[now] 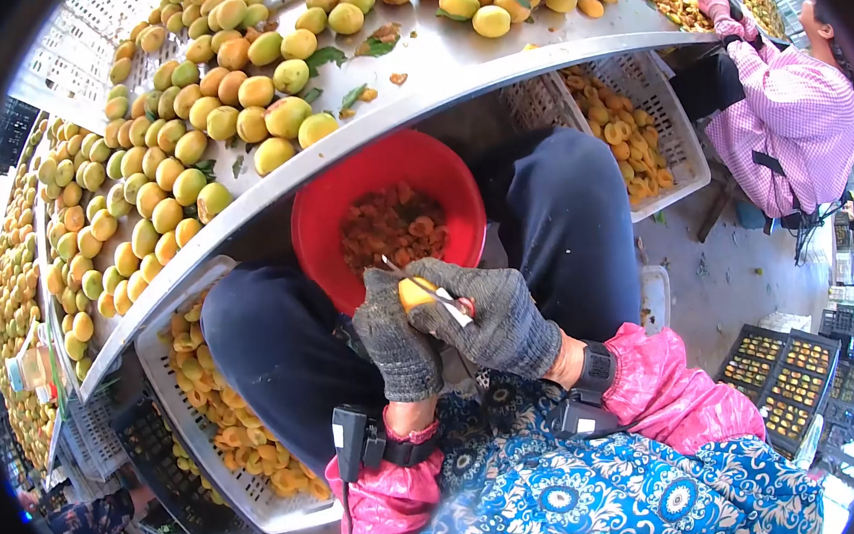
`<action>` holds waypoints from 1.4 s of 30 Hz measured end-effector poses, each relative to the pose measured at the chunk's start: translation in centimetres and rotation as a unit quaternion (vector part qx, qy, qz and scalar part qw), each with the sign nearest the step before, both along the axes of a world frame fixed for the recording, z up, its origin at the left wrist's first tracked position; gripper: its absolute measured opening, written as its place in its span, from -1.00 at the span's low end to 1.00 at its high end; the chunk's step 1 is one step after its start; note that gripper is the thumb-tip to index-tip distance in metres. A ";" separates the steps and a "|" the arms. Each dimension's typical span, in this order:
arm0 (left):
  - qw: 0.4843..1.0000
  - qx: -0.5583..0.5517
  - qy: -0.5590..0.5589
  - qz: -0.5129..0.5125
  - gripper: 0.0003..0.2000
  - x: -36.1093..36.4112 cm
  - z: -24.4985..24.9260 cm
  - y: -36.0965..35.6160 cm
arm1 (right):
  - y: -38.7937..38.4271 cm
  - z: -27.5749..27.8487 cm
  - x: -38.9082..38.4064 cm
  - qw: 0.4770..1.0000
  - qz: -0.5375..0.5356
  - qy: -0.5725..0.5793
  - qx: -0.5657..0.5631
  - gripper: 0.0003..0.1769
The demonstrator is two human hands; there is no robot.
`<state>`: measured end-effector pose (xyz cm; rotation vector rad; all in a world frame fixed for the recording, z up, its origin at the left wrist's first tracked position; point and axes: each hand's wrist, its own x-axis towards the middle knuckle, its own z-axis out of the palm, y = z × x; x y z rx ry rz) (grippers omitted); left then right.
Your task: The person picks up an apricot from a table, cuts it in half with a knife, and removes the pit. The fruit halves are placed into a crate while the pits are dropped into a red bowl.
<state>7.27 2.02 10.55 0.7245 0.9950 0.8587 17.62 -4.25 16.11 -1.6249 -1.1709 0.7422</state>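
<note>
Both my hands wear dark grey knit gloves and meet in front of the red bowl (309,231). My left hand (396,345) is closed round a yellow apricot (415,292), pinched between the two hands. In the closed fingers of my right hand (506,316) is a small knife (461,311) with a whitish handle, its thin blade lying across the fruit. Dark orange-brown pieces (394,227), perhaps pits and scraps, fill the bottom of the bowl, which stands between my knees.
Whole apricots (177,146) lie over the metal table (491,56) ahead. White crates of halved apricots stand at my left (266,511) and right (689,151). Black trays (787,379) rest on the floor at right. A person in a pink checked top (787,128) sits at the table's right.
</note>
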 end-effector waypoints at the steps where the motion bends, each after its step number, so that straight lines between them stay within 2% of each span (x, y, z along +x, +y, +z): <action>1: 0.995 0.058 0.084 -0.013 -0.60 0.0 -0.2 0.5 | 0.2 0.0 -0.2 1.000 -0.012 0.025 0.005 -0.56; 4: 0.992 0.064 0.104 0.033 -0.59 0.9 0.5 0.7 | 0.5 -0.6 -0.4 0.998 -0.043 0.055 0.002 -0.56; 6: 0.992 0.059 0.106 0.019 -0.59 1.2 0.9 0.9 | 0.6 -0.8 -0.4 0.995 -0.064 0.059 -0.040 -0.54; 7: 0.991 0.069 0.113 0.024 -0.59 1.2 0.5 0.9 | 0.7 -0.8 -0.5 0.991 -0.070 0.098 -0.053 -0.58; 10: 0.987 0.090 0.131 0.035 -0.58 1.6 0.5 0.8 | 0.9 -1.6 -0.6 0.992 -0.090 0.087 -0.020 -0.54; 12: 0.980 0.115 0.163 0.013 -0.56 1.6 1.1 0.8 | 1.0 -1.9 -0.6 0.988 -0.106 0.111 -0.027 -0.57; 13: 0.964 0.165 0.209 0.000 -0.55 1.5 0.5 1.0 | 1.1 -1.6 -0.4 0.985 -0.096 0.138 -0.028 -0.58; 17: 0.988 0.079 0.128 0.043 -0.55 2.5 0.8 1.1 | 1.7 -1.9 -0.6 0.975 -0.107 0.193 -0.029 -0.66; 19: 0.969 0.160 0.186 0.024 -0.55 2.4 0.0 1.3 | 1.9 -1.8 -0.5 0.968 -0.113 0.225 -0.016 -0.68; 21: 0.963 0.167 0.209 0.015 -0.55 2.4 -0.4 1.3 | 2.3 -1.4 -0.1 0.952 -0.122 0.266 -0.087 -0.69; 22: 0.956 0.178 0.231 0.011 -0.55 2.4 -0.5 1.4 | 2.4 -2.0 0.2 0.952 -0.122 0.266 -0.087 -0.69; 23: 0.956 0.179 0.231 0.011 -0.55 2.3 -0.9 1.5 | 2.6 -2.8 0.4 0.927 -0.146 0.329 -0.106 -0.71; 24: 0.923 0.265 0.279 -0.002 -0.55 2.1 -1.5 1.5 | 2.6 -3.3 0.7 0.897 -0.170 0.389 -0.124 -0.72; 25: 0.880 0.350 0.321 -0.015 -0.55 2.1 -2.2 1.6 | 2.5 -3.4 1.0 0.912 -0.163 0.353 -0.133 -0.70; 26: 0.880 0.354 0.317 -0.014 -0.55 1.9 -3.0 1.6 | 2.2 -3.3 1.1 0.913 -0.164 0.351 -0.128 -0.70; 28: 0.712 0.546 0.441 -0.021 -0.53 1.4 -4.0 2.0 | 1.7 -3.4 1.0 0.977 -0.126 0.151 -0.081 -0.62; 29: 0.710 0.550 0.440 -0.017 -0.53 1.5 -2.6 2.0 | 1.6 -3.2 0.8 0.978 -0.125 0.150 -0.076 -0.62; 30: 0.926 0.257 0.274 -0.034 -0.51 1.7 -0.2 1.9 | 1.5 -3.0 0.7 0.976 -0.117 0.169 -0.066 -0.59; 31: 0.994 -0.079 0.062 -0.048 -0.49 1.8 1.4 1.7 | 1.2 -2.9 0.6 0.975 -0.109 0.186 -0.059 -0.56; 32: 0.994 -0.079 0.061 -0.048 -0.49 1.7 1.7 1.7 | 0.9 -2.6 0.6 0.975 -0.110 0.185 -0.058 -0.56; 34: 0.978 -0.191 -0.019 -0.085 -0.47 1.0 2.2 1.9 | 0.3 -1.5 0.9 0.997 -0.044 0.060 -0.014 -0.58; 35: 0.983 -0.149 0.025 -0.101 -0.47 0.8 2.5 1.9 | 0.2 -0.9 1.3 1.000 -0.021 0.012 -0.007 -0.55; 36: 0.984 -0.147 0.022 -0.101 -0.47 0.6 2.4 2.0 | 0.1 -1.0 1.4 1.000 -0.020 0.009 -0.004 -0.55; 38: 0.972 0.038 0.166 -0.159 -0.36 0.2 1.9 1.9 | 0.0 -1.6 1.5 0.999 -0.006 -0.018 -0.036 -0.54; 40: 0.975 0.022 0.177 -0.134 -0.42 0.1 0.8 1.4 | 0.3 -2.0 0.8 0.999 -0.024 0.024 -0.038 -0.56; 42: 0.946 0.213 0.233 -0.074 -0.49 0.0 -1.9 1.2 | 0.6 -2.0 0.2 0.996 -0.041 0.071 -0.044 -0.58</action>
